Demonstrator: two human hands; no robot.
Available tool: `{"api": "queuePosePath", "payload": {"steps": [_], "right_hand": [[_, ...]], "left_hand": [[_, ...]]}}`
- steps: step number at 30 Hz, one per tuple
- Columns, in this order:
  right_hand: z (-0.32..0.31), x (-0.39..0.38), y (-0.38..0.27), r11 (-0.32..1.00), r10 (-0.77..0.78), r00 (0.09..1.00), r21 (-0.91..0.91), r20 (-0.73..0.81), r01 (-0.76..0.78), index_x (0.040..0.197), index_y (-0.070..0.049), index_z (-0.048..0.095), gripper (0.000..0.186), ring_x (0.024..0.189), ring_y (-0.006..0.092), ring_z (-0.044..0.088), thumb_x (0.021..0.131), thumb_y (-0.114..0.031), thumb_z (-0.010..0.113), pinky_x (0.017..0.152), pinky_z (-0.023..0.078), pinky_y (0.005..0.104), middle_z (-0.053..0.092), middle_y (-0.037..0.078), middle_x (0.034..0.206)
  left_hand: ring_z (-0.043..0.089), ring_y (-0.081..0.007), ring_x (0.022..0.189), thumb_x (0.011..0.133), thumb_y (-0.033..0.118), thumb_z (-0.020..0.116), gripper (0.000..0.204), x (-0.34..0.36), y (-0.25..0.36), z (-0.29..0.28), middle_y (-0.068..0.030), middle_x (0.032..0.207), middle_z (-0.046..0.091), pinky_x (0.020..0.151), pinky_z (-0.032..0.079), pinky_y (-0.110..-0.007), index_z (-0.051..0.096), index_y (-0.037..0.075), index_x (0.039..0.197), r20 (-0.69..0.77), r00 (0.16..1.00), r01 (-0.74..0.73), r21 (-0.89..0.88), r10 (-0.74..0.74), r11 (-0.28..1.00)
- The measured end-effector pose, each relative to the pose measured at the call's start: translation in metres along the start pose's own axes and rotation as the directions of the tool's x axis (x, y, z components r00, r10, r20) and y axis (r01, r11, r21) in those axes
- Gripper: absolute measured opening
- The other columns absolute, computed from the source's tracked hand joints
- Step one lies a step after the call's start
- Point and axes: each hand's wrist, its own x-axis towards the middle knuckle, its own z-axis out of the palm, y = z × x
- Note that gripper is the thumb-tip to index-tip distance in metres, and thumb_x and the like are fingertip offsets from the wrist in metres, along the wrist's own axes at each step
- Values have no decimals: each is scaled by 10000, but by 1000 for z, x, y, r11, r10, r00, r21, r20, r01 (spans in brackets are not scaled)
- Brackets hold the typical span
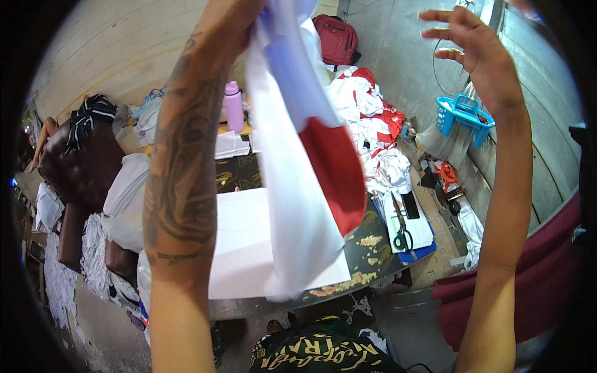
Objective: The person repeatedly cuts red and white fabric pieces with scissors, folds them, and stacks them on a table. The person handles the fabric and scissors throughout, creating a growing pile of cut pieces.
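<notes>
My left hand (239, 22) is raised at the top edge, its fingers partly out of the picture, gripping a length of white and red fabric (292, 118). The fabric hangs down in front of me, slightly blurred, its red part on the right and its lower end over the table. Up at the right, my right hand (482, 59) is open and holds nothing, its fingers spread toward the fabric but apart from it. Beneath the fabric, white sheets (239, 248) lie flat on the dark, worn table (373, 255).
Black-handled scissors (403, 236) and a phone (410, 205) lie on papers at the table's right. Behind are a pile of white and red cloth (379, 130), a pink bottle (233, 105) and a red backpack (336, 38). A blue basket (463, 118) hangs right; a brown armchair (81, 158) stands left.
</notes>
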Motion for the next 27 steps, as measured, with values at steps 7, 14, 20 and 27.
{"api": "queuePosePath", "payload": {"steps": [7,14,20,27], "right_hand": [[96,-10,-36,916,-76,981,401,178,-2,1331,0,704,381,1072,117,711,1051,-257,716,1003,542,291,769,53,1164],[124,-73,-64,587,-84,989,808,121,-49,1435,-6,577,405,1108,131,680,1132,-274,553,1000,543,301,696,73,1282],[159,-183,-31,988,72,739,55,670,-146,1072,51,748,308,860,329,746,879,-182,809,822,569,449,763,230,939],[159,-202,38,881,229,929,344,291,-325,966,-26,601,239,742,86,425,1089,-229,626,653,374,292,469,-28,776]], "left_hand": [[728,-195,808,975,294,745,362,-61,37,-32,-90,982,764,750,583,-302,718,28,1220,394,879,-445,469,270,763],[674,-153,939,1035,289,727,337,-191,34,-116,-61,997,750,843,539,-336,733,-16,1176,534,702,101,580,-471,808],[605,-71,871,1046,77,524,190,-264,52,-203,26,936,677,775,490,-247,692,-5,1080,61,963,206,466,-263,861],[580,-65,894,995,53,528,182,-298,21,-284,19,932,665,788,470,-246,679,-34,1048,-58,974,197,707,-221,679]]}}
